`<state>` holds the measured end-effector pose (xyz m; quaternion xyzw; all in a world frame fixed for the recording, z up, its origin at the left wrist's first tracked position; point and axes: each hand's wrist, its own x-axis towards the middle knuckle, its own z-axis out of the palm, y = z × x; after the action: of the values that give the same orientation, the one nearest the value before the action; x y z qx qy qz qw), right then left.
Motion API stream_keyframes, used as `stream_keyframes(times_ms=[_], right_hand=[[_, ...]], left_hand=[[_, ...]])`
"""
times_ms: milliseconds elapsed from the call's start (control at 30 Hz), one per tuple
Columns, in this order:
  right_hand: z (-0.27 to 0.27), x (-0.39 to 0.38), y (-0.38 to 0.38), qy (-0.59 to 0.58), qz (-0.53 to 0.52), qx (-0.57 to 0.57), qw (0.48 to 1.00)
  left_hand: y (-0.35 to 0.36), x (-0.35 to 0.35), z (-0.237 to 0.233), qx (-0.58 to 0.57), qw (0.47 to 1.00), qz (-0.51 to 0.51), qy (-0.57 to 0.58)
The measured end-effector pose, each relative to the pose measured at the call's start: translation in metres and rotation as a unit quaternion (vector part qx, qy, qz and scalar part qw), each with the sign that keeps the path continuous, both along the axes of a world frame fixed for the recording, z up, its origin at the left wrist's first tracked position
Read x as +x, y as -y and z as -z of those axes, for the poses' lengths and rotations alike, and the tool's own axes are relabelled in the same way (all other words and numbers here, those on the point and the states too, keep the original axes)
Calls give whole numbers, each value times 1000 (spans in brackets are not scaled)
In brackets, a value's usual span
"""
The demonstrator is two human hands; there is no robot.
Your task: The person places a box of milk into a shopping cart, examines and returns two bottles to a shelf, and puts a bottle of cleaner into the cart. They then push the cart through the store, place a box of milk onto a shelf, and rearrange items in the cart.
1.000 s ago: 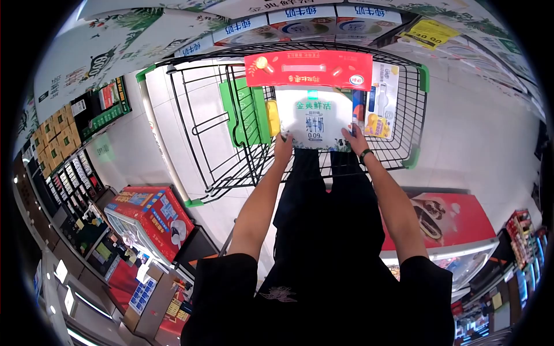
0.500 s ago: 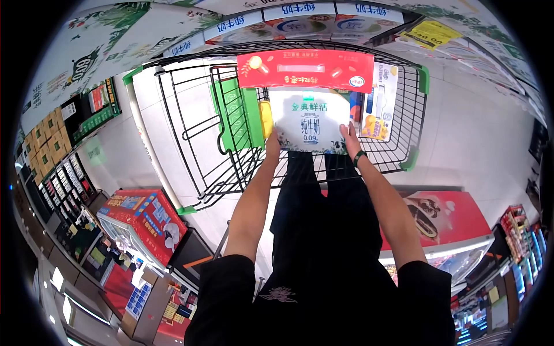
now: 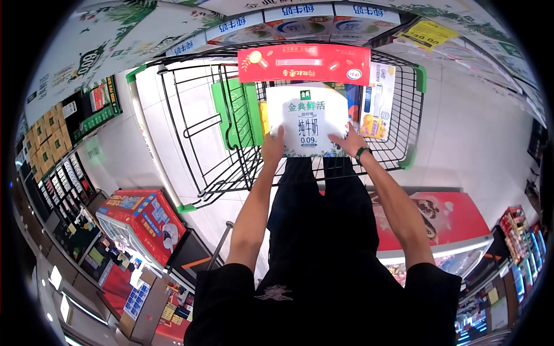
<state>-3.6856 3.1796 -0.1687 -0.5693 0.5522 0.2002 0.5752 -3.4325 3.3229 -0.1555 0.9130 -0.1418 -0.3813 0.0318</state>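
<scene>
A white milk carton box (image 3: 307, 118) with green and blue lettering is between my two hands, over the near side of a wire shopping cart (image 3: 420, 109). My left hand (image 3: 273, 145) grips its lower left edge, thumb on the printed face. On the lower right edge my right hand (image 3: 350, 142) holds it, thumb also on the face. Behind it lies a red box (image 3: 304, 64). To its right stands a white and yellow box (image 3: 379, 104); a yellow item (image 3: 264, 115) shows partly at its left.
The cart's green panel (image 3: 236, 112) is on the left, its handle (image 3: 151, 144) further left. Milk boxes (image 3: 300, 26) are stacked beyond the cart, with a yellow price sign (image 3: 428, 34). Red-topped freezers (image 3: 141, 222) stand at lower left and right.
The white box has come slightly nearer to me, and its face shows more fully. Both hands have shifted, with the thumbs now further over the face.
</scene>
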Motion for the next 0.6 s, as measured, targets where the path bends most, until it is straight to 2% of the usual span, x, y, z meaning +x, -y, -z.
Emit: stream_keyframes(times_ms=[33,67,233,300,333,367,500,567,600], right_hand=[[-13,2,6,-7,-35,7,999],[-14,0,1,-16,-60,-39,997],[-43,-18,16,52,-36,-56,996],[-54,-28,22,68,-14,-68,995],[-75,-30,30,71,0,-36,997],[-95,-32,31,72,6,-66,995],[-120,-49,8,7,27,-122,992],[-151,-51,5,-25,35,-121,992],[-151,-55,-5,-26,46,-177,983]], left_hand=[[3,-5,-15,3,1000,15,27],[6,-10,-31,9,999,1,39],[7,-24,-93,-23,985,129,109],[9,-35,-120,-54,978,147,139],[12,-40,-134,-67,976,145,146],[14,-44,-147,-83,977,128,148],[8,-55,-177,-128,965,154,170],[3,-58,-181,-131,966,159,158],[1,-57,-178,-118,967,164,154]])
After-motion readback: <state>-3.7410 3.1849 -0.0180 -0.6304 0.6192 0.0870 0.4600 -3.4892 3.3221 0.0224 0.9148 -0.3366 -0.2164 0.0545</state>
